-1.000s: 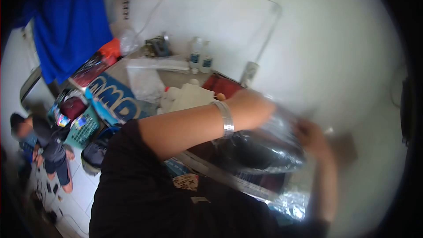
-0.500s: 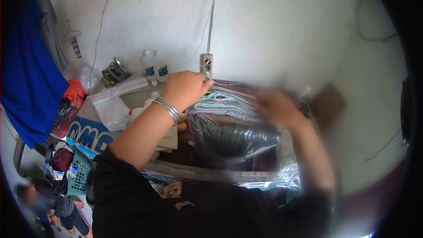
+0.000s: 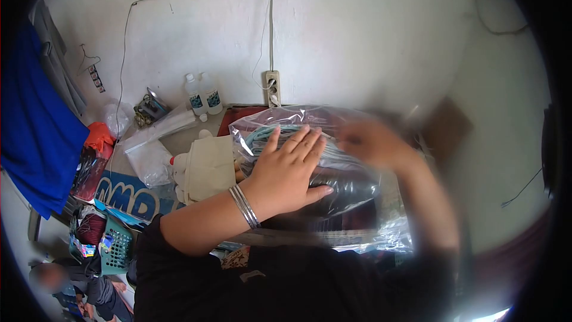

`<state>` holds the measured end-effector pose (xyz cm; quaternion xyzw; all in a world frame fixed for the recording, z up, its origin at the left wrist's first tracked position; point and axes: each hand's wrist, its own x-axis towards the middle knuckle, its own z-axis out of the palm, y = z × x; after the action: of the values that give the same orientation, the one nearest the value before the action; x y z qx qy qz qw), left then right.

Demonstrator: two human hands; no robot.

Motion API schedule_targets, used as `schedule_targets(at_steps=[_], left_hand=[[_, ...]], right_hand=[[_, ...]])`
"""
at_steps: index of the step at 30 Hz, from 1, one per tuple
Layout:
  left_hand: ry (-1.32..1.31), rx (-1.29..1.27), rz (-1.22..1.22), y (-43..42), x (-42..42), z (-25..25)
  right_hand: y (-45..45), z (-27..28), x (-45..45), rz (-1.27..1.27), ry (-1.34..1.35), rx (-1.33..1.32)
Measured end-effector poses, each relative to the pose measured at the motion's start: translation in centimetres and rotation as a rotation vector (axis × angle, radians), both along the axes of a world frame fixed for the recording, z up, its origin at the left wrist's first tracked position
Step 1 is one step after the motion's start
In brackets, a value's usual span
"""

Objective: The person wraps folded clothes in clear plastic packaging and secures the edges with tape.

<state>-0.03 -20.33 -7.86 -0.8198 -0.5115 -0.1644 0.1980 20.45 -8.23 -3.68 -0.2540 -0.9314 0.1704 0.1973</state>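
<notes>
A clear plastic bag (image 3: pixel 351 194) with folded light and dark cloth inside lies on the table in front of me. My left hand (image 3: pixel 289 173), with metal bangles at its wrist, rests on the bag with its fingers spread over the folded cloth. At the bag's right upper part is my right hand (image 3: pixel 372 143), blurred, its fingers curled by the plastic; what they hold, if anything, is hidden. The bag's mouth stretches out beyond my left fingertips. A cream cloth (image 3: pixel 210 170) lies left of the bag.
Two bottles (image 3: pixel 202 94) stand by the wall, left of a power strip (image 3: pixel 273 88). Plastic sleeves (image 3: pixel 149 158) lie on the table's left part. A green basket (image 3: pixel 116 247) stands lower left, near a seated person (image 3: pixel 95 289). Blue cloth (image 3: pixel 39 125) hangs at the left.
My left hand has moved from the bag's upper left edge down onto its top and spread its fingers. The bag's mouth now lies flatter and wider. The view has turned since the earliest frame.
</notes>
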Motion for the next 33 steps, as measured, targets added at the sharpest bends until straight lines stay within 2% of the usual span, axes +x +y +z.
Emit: schedule_targets(at_steps=[3,9,11,13,15,19,21,22,24,25,28,33], left_hand=[[0.002,0.005,0.075,0.1,0.2,0.8],[-0.063,0.179,0.056,0.8,-0.4,2.0],[-0.022,0.113,0.054,1.8,-1.4,2.2],[-0.065,0.074,-0.037,2.4,-1.8,2.6],[-0.119,-0.186,0.01,2.5,-1.8,3.3],[-0.143,-0.008,-0.148,3.2,-2.1,2.9],[-0.236,0.101,-0.239,4.1,-2.0,2.4],[-0.237,0.104,-0.241,4.2,-2.2,2.6],[-0.326,-0.143,-0.293,4.5,-2.2,2.9],[-0.327,-0.143,-0.298,4.4,-2.1,3.2],[-0.354,-0.24,-0.17,4.2,-1.9,3.6],[-0.287,-0.133,-0.047,4.9,-1.4,3.3]], right_hand=[[0.5,-0.1,0.4,0.013,0.011,-0.063],[0.6,-0.4,0.5,0.041,0.012,-0.119],[0.6,-0.7,0.5,0.097,0.069,-0.028],[0.2,-0.5,0.5,0.084,0.071,-0.047],[0.1,-0.4,0.5,0.066,0.077,-0.067],[0.2,-0.5,0.4,0.079,0.098,-0.063],[0.1,-0.3,0.3,0.088,0.109,-0.066],[0.0,-0.1,0.3,0.087,0.1,-0.07],[-0.3,0.0,0.4,0.08,0.09,-0.072],[-0.5,-0.1,0.4,0.074,0.109,-0.06],[-1.0,0.4,0.2,0.044,0.089,-0.032],[-1.2,0.1,-0.7,-0.082,0.069,0.064]])
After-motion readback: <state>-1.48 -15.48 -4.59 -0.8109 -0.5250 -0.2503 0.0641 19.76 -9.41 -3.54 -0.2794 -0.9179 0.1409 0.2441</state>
